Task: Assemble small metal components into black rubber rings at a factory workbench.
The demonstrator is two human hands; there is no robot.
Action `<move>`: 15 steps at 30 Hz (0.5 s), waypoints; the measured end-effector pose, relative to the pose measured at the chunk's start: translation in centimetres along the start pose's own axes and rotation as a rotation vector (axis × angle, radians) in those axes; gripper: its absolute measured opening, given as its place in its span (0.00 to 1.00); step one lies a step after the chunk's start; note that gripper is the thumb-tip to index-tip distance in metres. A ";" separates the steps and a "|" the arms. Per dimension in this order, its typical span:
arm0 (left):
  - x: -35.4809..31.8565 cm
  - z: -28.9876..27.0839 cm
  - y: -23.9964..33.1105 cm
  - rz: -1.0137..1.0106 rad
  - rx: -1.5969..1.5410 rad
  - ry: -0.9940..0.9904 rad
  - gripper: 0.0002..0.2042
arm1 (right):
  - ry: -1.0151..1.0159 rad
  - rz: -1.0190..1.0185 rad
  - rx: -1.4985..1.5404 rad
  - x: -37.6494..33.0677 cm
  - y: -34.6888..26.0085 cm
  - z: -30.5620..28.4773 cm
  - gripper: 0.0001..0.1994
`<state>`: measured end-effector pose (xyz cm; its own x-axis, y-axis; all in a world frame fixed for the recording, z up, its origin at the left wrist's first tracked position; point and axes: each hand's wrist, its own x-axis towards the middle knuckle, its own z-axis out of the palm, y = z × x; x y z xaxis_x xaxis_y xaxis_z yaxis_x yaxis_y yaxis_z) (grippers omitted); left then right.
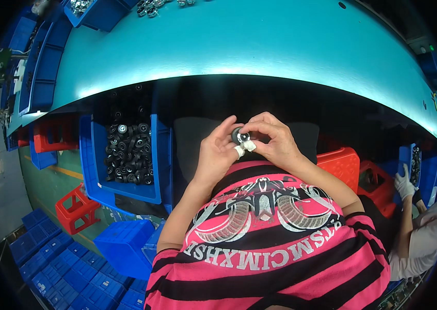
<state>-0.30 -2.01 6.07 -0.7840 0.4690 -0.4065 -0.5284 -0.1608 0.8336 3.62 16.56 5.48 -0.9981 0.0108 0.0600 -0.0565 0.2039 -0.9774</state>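
Note:
In front of my chest, a small black wheel [237,135] with a shiny silver part is held between my two hands. My left hand [218,150] is closed on its left side with fingers and thumb. My right hand [274,137] pinches it from the right. White wrapping covers both thumb tips, and the fingers partly hide the wheel. To my left, a blue bin [165,160] holds many similar black wheels [128,152], some with silver centres.
The edge of a turquoise table [239,57] curves ahead of me, with metal parts [148,9] at its far side. Red stools [77,209] and stacked blue crates [68,271] stand at left. At right, a co-worker's gloved hand [404,185] reaches toward another blue bin.

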 end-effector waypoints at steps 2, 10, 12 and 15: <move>0.1 -0.7 -1.1 -0.070 -0.109 -0.020 0.32 | -0.033 0.015 -0.084 0.0 -0.2 -0.3 0.16; 0.7 -1.0 -2.1 -0.085 -0.223 -0.032 0.26 | 0.045 -0.137 -0.183 -0.5 0.2 -0.5 0.15; 1.0 -0.6 -3.1 -0.037 -0.150 -0.001 0.26 | 0.030 -0.147 -0.175 -0.5 0.2 -0.8 0.15; 1.4 -0.4 -3.1 -0.059 -0.177 -0.008 0.27 | 0.023 -0.126 -0.161 -0.7 -0.2 -1.0 0.16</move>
<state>0.17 -1.19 2.77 -0.7477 0.4888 -0.4496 -0.6233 -0.2830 0.7290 4.38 17.51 5.87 -0.9825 -0.0028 0.1864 -0.1750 0.3588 -0.9168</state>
